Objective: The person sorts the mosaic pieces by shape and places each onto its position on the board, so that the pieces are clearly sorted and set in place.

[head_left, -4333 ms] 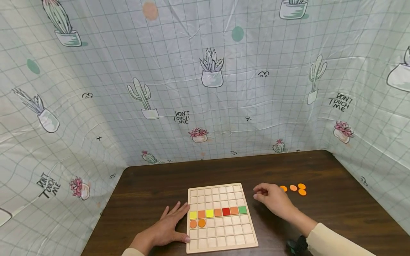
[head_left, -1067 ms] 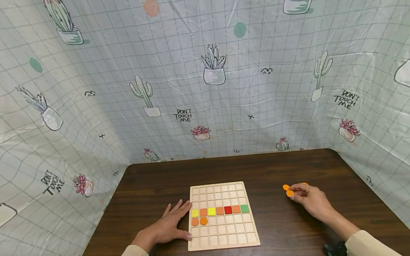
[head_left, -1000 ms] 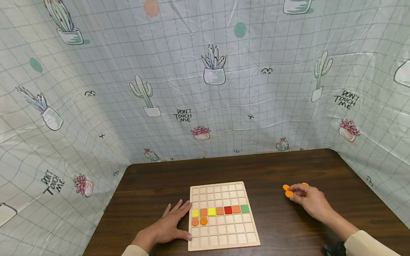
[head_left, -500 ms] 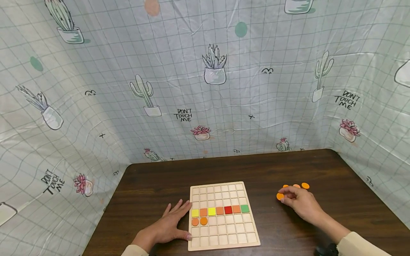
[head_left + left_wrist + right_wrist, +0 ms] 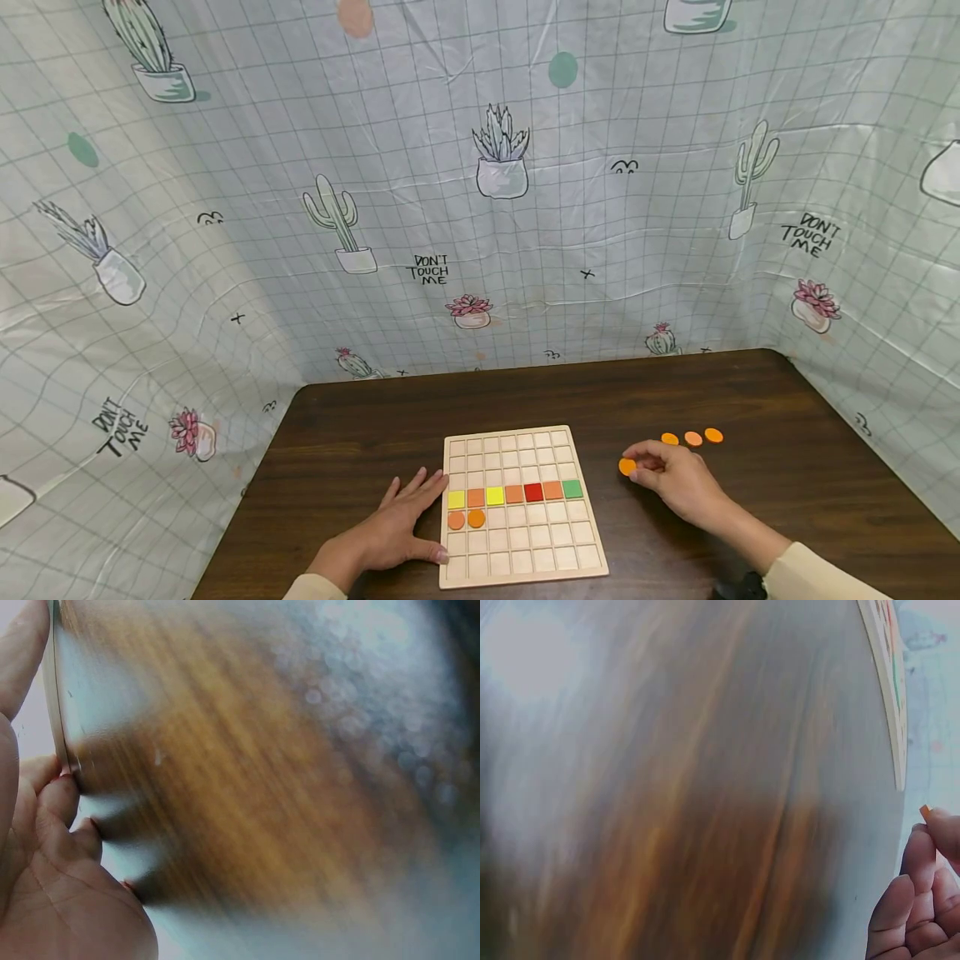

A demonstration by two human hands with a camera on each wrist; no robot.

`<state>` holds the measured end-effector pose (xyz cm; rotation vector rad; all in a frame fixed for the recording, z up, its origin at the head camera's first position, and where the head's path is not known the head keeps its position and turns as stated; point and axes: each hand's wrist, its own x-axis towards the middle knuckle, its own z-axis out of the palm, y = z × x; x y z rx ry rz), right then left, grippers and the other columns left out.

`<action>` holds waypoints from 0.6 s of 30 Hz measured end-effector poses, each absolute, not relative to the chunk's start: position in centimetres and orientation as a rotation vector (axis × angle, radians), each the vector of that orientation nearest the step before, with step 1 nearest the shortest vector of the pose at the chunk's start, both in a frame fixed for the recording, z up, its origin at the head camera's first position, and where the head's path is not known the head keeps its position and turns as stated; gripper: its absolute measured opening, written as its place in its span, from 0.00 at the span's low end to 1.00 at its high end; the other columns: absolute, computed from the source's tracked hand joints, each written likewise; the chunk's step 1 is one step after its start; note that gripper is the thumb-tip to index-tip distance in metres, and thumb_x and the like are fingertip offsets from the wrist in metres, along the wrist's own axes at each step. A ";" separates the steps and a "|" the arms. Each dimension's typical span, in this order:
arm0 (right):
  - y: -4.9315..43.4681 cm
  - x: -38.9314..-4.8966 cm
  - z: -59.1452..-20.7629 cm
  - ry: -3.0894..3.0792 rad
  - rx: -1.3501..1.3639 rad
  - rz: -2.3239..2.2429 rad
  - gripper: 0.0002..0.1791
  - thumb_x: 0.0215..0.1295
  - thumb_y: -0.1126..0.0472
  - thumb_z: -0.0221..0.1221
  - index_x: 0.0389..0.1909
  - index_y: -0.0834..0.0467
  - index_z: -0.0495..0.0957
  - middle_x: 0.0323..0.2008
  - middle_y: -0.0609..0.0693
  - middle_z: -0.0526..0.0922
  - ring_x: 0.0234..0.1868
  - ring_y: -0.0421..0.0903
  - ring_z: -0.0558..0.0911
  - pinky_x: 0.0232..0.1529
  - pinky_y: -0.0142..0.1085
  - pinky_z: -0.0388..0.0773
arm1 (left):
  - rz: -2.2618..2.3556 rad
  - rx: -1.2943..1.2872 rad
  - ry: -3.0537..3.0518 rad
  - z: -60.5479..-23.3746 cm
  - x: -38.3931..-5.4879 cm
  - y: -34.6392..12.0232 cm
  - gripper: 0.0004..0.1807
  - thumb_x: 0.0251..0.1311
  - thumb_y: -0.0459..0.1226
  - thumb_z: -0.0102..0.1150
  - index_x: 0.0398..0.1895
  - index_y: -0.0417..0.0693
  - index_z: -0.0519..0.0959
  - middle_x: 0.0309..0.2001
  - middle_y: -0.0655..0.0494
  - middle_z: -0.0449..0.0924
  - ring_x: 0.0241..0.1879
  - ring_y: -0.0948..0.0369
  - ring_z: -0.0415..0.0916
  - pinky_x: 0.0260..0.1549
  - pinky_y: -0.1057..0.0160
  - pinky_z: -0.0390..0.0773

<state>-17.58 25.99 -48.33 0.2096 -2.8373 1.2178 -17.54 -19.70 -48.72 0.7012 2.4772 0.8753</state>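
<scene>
A wooden grid board (image 5: 525,550) lies flat on the table, with a row of coloured square tiles (image 5: 495,495) across its middle. Two round orange discs (image 5: 476,518) sit in the leftmost cells of the row below. My left hand (image 5: 390,529) rests with spread fingers at the board's left edge, thumb and fingertips right at the rim. Between thumb and fingers my right hand (image 5: 678,483) pinches an orange disc (image 5: 627,467), to the right of the board. In the right wrist view that disc (image 5: 925,813) shows edge-on at the fingertips, apart from the board.
Beyond the right hand, three round discs (image 5: 693,438) lie on the dark wooden table (image 5: 360,433), the middle one paler. A patterned cloth (image 5: 420,317) hangs around the back and sides of the table. A dark object (image 5: 741,587) shows under the right wrist.
My right hand reached right to the loose discs, took one, and moved back left toward the board with it. The left hand and the board stay put.
</scene>
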 end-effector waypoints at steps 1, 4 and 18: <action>25.8 -17.6 -48.3 -2.832 0.214 1.227 0.11 0.67 0.63 0.71 0.49 0.55 0.88 0.37 0.45 0.87 0.35 0.39 0.83 0.32 0.30 0.80 | 0.878 0.705 2.475 -48.6 -17.5 -19.7 0.60 0.57 0.66 0.68 0.87 0.56 0.51 0.86 0.46 0.47 0.85 0.37 0.34 0.76 0.26 0.25; 25.2 -17.4 -48.3 -2.815 0.237 1.257 0.11 0.67 0.63 0.71 0.48 0.56 0.88 0.37 0.45 0.87 0.34 0.37 0.82 0.32 0.30 0.79 | 0.852 0.682 2.476 -48.3 -17.5 -19.5 0.60 0.57 0.65 0.69 0.87 0.54 0.51 0.86 0.46 0.47 0.85 0.38 0.34 0.76 0.27 0.25; 23.2 -17.0 -48.4 -2.797 0.271 1.399 0.11 0.66 0.66 0.70 0.49 0.57 0.88 0.38 0.47 0.89 0.36 0.38 0.82 0.33 0.30 0.81 | 0.815 0.632 2.480 -48.1 -17.4 -19.1 0.59 0.59 0.61 0.71 0.87 0.50 0.52 0.86 0.47 0.48 0.85 0.40 0.35 0.78 0.29 0.27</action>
